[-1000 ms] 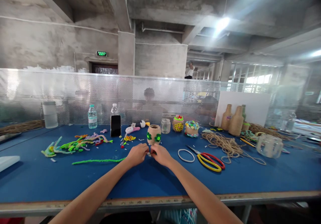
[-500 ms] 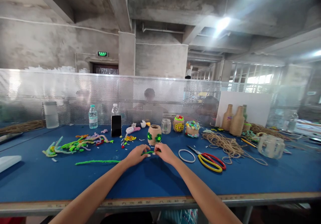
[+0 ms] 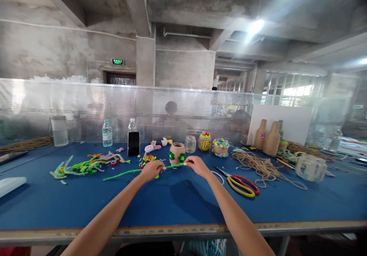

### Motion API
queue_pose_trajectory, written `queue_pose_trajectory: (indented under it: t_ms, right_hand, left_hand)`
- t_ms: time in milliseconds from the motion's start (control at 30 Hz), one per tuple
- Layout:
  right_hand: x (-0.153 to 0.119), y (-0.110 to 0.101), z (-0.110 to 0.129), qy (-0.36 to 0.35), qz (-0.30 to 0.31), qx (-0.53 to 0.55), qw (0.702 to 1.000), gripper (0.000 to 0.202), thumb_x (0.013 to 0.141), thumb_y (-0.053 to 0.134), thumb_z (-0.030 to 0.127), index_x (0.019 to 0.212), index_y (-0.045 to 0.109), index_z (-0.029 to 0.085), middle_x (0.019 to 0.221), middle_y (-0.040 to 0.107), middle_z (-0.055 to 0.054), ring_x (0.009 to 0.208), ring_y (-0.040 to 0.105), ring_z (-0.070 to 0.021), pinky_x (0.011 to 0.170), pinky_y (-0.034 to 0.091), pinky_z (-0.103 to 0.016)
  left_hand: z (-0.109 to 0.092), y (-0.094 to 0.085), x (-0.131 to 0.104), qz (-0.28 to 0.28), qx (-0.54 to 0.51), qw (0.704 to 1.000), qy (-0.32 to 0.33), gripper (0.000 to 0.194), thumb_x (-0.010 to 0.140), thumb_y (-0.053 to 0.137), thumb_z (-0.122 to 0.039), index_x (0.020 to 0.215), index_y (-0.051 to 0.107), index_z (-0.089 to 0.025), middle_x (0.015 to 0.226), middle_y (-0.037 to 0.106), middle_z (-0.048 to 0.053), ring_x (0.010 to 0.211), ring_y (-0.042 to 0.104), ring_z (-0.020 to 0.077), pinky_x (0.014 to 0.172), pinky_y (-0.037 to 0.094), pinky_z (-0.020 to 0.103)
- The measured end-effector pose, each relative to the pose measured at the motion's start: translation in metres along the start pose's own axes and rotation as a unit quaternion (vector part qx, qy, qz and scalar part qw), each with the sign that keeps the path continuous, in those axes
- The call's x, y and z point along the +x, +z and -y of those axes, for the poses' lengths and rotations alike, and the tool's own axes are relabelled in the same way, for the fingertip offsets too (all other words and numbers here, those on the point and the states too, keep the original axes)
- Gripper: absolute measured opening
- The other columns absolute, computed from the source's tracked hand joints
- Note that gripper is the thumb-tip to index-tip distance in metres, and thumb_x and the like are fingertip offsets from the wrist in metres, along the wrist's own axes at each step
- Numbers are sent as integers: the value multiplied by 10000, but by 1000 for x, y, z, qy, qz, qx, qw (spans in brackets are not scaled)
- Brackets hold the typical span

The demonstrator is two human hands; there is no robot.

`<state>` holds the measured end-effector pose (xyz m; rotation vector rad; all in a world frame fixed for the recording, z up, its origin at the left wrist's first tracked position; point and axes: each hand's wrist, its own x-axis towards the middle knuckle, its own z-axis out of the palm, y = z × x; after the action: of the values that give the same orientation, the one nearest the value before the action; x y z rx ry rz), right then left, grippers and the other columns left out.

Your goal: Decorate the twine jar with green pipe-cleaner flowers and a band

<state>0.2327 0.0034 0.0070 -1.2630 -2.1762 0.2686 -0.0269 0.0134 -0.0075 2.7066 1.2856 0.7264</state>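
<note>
Holding green pipe cleaner approx L-R, our side of twine jar, we've L hand clamped partway along, R hand pinching R end, tail running L over counter.

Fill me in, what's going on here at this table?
A person's left hand and right hand are holding a green strand, stretched between them, with a length trailing out past the left hand. Just beyond stands a twine-covered jar with green decorations. Scissors lie off to the right.
</note>
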Motion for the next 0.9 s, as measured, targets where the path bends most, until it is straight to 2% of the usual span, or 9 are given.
queue_pose_trajectory:
  t_ms: [200, 300, 367, 467, 600, 900]
  right_hand:
    - [1, -7, -1, -16, 11, 26, 999, 205, 892, 531, 311, 925, 597, 120, 888, 615, -26, 770, 603, -149, 700, 510, -324]
    - [1, -2, 3, -23, 18, 40, 999, 208, 896, 524, 313, 897, 599, 118, 854, 616, -19, 748, 602, -142, 692, 509, -318]
    - [1, 6, 7, -30, 28, 52, 998, 209, 899, 519, 311, 888, 598, 118, 836, 616, -16, 735, 603, -137, 687, 509, -314]
    - [0, 17, 12, -39, 50, 68, 996, 206, 903, 515, 308, 891, 597, 119, 831, 617, -17, 727, 603, -132, 683, 511, -311]
    - [1, 23, 13, -45, 72, 77, 993, 205, 901, 517, 310, 895, 597, 121, 835, 617, -18, 714, 600, -127, 668, 512, -302]
    - [1, 15, 8, -54, 73, 81, 993, 213, 901, 517, 317, 901, 598, 120, 848, 621, -22, 744, 606, -137, 702, 509, -323]
  left_hand:
    - [-4, -5, 6, -28, 14, 999, -2, 216, 896, 500, -311, 954, 584, -121, 925, 607, 50, 837, 591, 158, 775, 498, 360]
    - [-21, -3, 7, -47, 26, 999, 5, 244, 889, 511, -312, 1041, 567, -130, 949, 608, 54, 912, 581, 185, 837, 469, 406]
    - [-34, 1, 7, -40, 31, 999, 18, 272, 876, 534, -317, 1076, 556, -134, 951, 611, 52, 936, 577, 197, 857, 455, 426]
    - [-47, 10, 5, -8, 38, 999, 34, 214, 883, 523, -310, 965, 592, -125, 894, 617, 41, 863, 592, 172, 822, 474, 397]
    - [-47, 13, 2, 14, 41, 999, 26, 209, 892, 509, -307, 916, 593, -117, 886, 618, 40, 810, 598, 150, 780, 497, 361]
    - [-46, 8, 2, 8, 26, 1000, -12, 206, 890, 512, -305, 933, 592, -120, 916, 616, 47, 833, 597, 155, 779, 502, 360]
